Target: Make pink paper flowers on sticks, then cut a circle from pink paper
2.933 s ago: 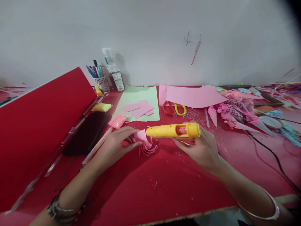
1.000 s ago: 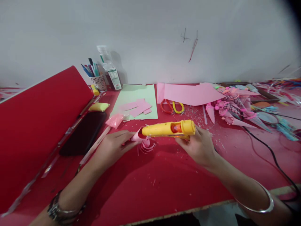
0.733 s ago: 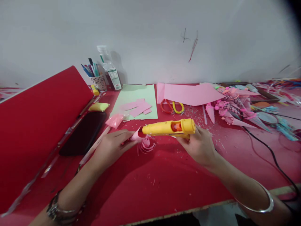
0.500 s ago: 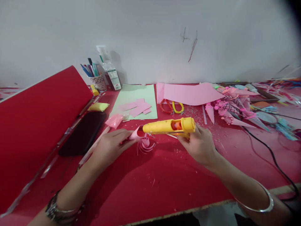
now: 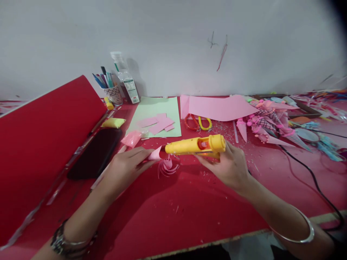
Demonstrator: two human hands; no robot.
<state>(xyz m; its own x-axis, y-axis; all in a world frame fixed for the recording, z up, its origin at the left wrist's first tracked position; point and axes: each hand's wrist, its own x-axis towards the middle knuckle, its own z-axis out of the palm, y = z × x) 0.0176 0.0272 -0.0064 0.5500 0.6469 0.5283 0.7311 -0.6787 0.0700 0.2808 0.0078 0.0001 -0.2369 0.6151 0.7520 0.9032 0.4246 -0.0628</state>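
My right hand (image 5: 230, 164) grips a yellow hot glue gun (image 5: 187, 145) by its handle, the barrel pointing left. Pinched in the fingers of my left hand (image 5: 131, 164) is a pink paper cone (image 5: 155, 154), its open end facing the gun. The gun's tip is at the mouth of the cone; whether they touch I cannot tell. Just below the tip, curled pink paper strips (image 5: 168, 168) lie on the red table (image 5: 173, 213). A pink packet (image 5: 132, 138) rests beyond my left hand.
A black phone (image 5: 94, 153) lies left, beside a propped red board (image 5: 48, 144). Behind are a pen cup (image 5: 113, 95), a bottle (image 5: 127, 83), green paper (image 5: 151, 106), pink paper (image 5: 217, 108) and scissors (image 5: 205, 124). Decorated cones (image 5: 271, 122) and a black cable (image 5: 309, 168) are right.
The thumb of my right hand has stretched further left beneath the glue gun. The gun and the cone have barely shifted.
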